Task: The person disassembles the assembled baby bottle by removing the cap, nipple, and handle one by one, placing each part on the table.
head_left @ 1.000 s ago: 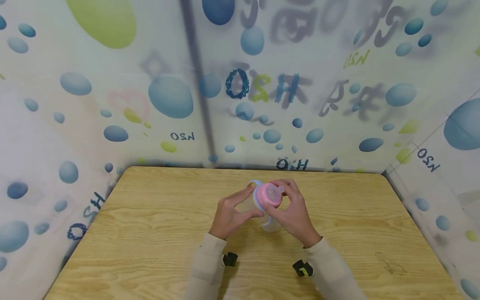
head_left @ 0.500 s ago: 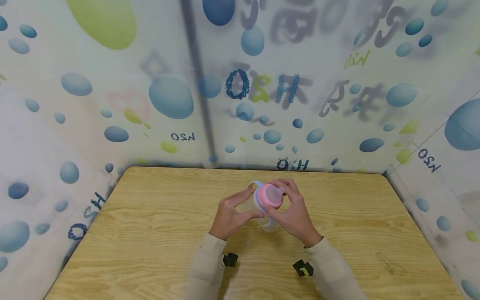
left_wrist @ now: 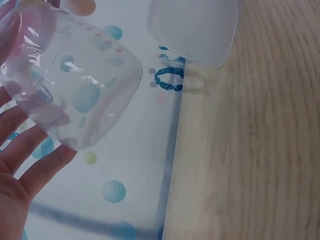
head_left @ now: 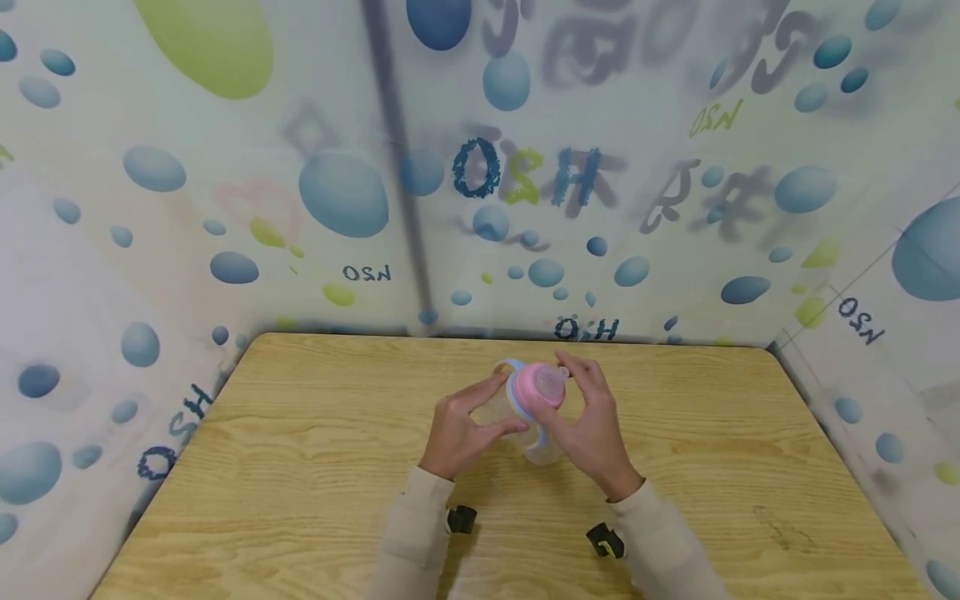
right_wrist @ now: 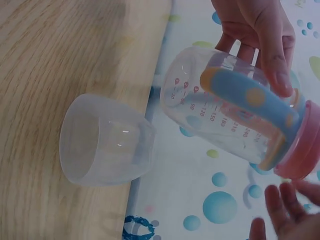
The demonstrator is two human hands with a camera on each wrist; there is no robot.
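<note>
Cover [head_left: 542, 452] (partly screened from our head view) sits at six o'clock of the bottle [head_left: 529, 390], which our left hand [head_left: 463, 427] clamps; our right hand [head_left: 592, 427] has its fingers apart.

Feeding bottle [right_wrist: 232, 127], collar fitted, held tilted.
Body: clear, rounded, tapering toward the base; red graduation scale [right_wrist: 203, 111] printed on the wall, with 90, 120 and 150 legible. Handle [right_wrist: 240, 92]: light blue with orange accents, seated below the neck. Collar [right_wrist: 299, 150]: pink, ribless in appearance, in place on the neck. Teat [head_left: 551, 382]: translucent, projecting from the collar. Pose: raised in the left hand [head_left: 467, 429], teat end angled upward and rightward in the head view.
</note>
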